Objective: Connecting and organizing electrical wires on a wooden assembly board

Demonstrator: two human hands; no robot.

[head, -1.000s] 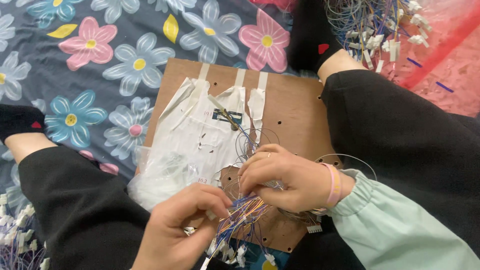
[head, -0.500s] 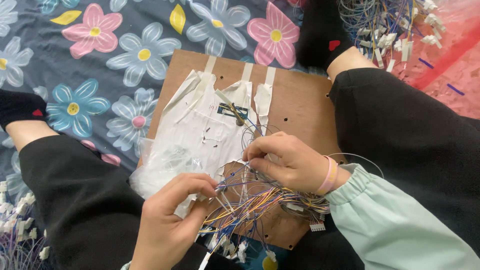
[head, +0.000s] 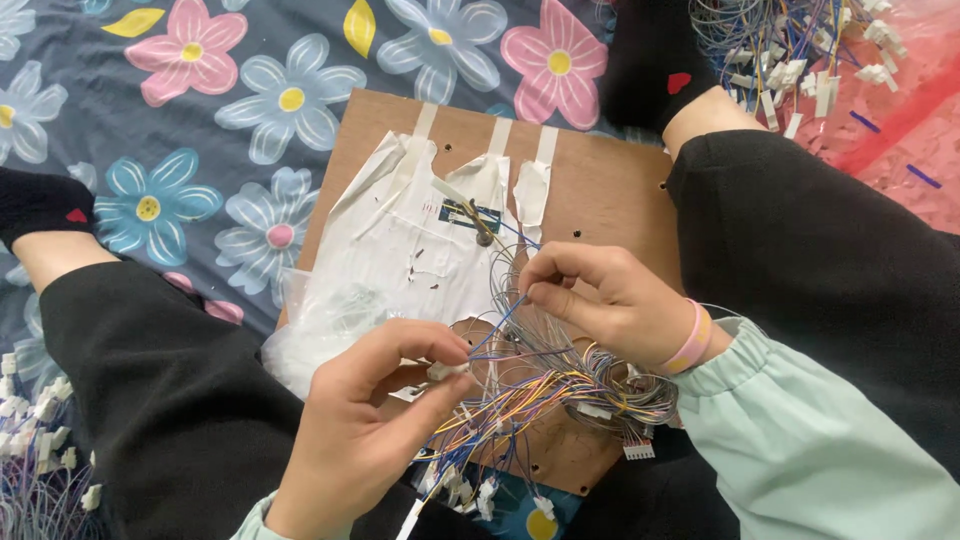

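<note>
Left hand (head: 365,430) pinching a small white plastic connector (head: 443,370) between thumb and fingers. Right hand (head: 600,300) pinched shut on 1 thin blue wire (head: 505,318). Tangled bundle of thin multicoloured wires (head: 545,385) lying between both, over brown wooden board (head: 610,190) with taped white paper sheet (head: 410,250).

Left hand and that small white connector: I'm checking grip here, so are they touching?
Touching. The head view shows the left hand pinching the white connector between thumb and forefinger, with no gap.
</note>
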